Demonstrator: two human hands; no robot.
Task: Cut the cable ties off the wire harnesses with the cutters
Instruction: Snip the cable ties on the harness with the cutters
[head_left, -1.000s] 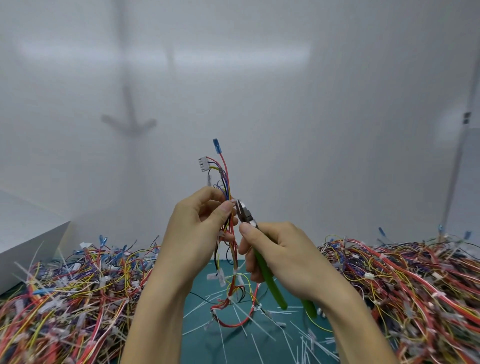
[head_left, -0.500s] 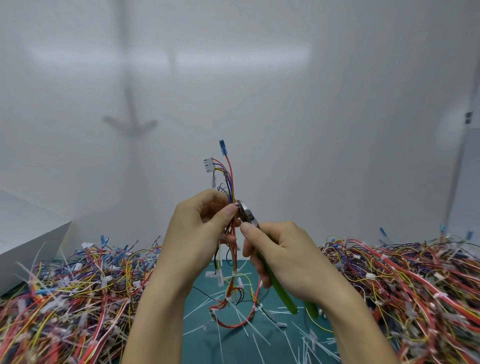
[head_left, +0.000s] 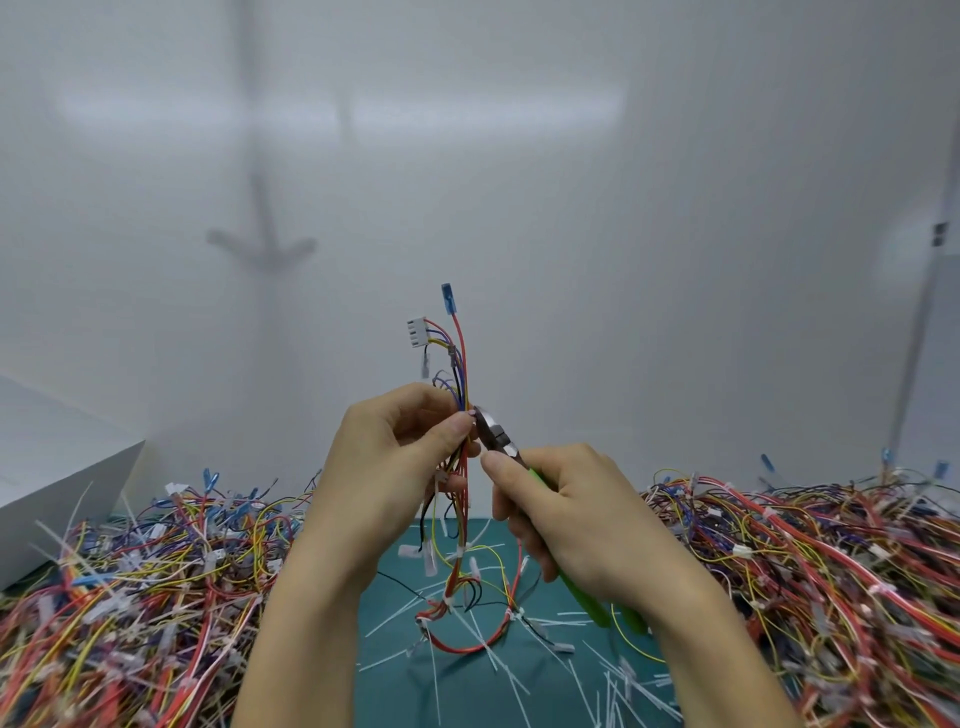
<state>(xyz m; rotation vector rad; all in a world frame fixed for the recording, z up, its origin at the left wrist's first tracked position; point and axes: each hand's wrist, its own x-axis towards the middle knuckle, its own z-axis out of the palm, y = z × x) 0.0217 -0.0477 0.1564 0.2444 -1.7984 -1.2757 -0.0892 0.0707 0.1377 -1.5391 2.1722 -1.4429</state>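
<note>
Your cutters (head_left: 496, 434), once a little apart from the wires (head_left: 460, 384), now right against them.

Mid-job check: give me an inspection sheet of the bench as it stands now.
Surface: teal mat, bare only in the middle.
Job's things: wire harness held upright; green-handled cutters with tips at the bundle.
Clutter: cut cable ties strewn on the mat.
Hands: left hand pinches the harness; right hand grips the cutters.
Cables: harness piles left and right.
Surroundings: white box, white wall.
</note>
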